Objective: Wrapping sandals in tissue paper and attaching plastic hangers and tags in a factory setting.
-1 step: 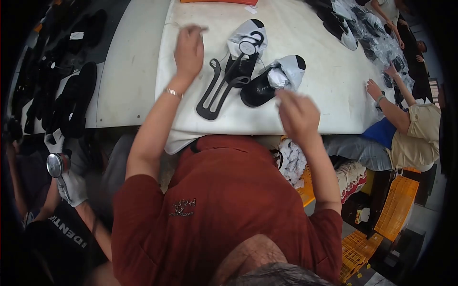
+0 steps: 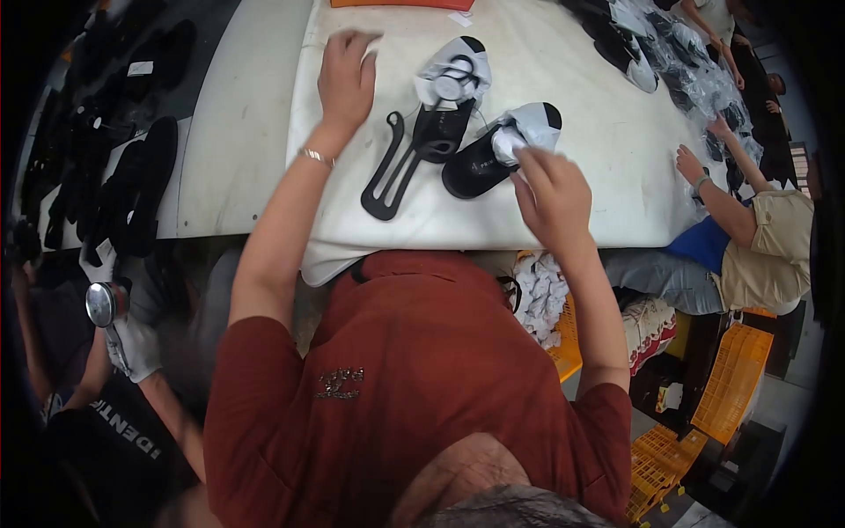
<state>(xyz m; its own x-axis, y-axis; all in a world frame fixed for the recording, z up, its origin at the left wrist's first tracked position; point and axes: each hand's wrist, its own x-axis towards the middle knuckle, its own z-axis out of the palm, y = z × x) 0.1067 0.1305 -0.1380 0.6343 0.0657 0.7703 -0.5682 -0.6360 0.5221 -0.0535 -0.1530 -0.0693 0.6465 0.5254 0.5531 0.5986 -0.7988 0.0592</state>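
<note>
Here, our left hand (image 2: 346,84) hangs loosely curled, nothing visible in it; our right hand (image 2: 559,194), fingers bent, reaches the white wrapping (image 2: 535,123) on the near shoe (image 2: 471,172), grip unclear. Between our hands, that shoe's long axis slants forward-right, wrapped end away; the far shoe (image 2: 440,132) runs forward, slightly right.

We find the bench (image 2: 625,207) covered in a smooth off-white sheet with faint marks, hanging loose at its near left corner. To its left we note an adjoining pale tabletop (image 2: 233,114) with a straight near edge. At the near right we record a tilted orange plastic crate (image 2: 732,378), a second crate (image 2: 664,462) lower down, and grey floor (image 2: 776,396) alongside. Light over the bench is soft and fairly even.
</note>
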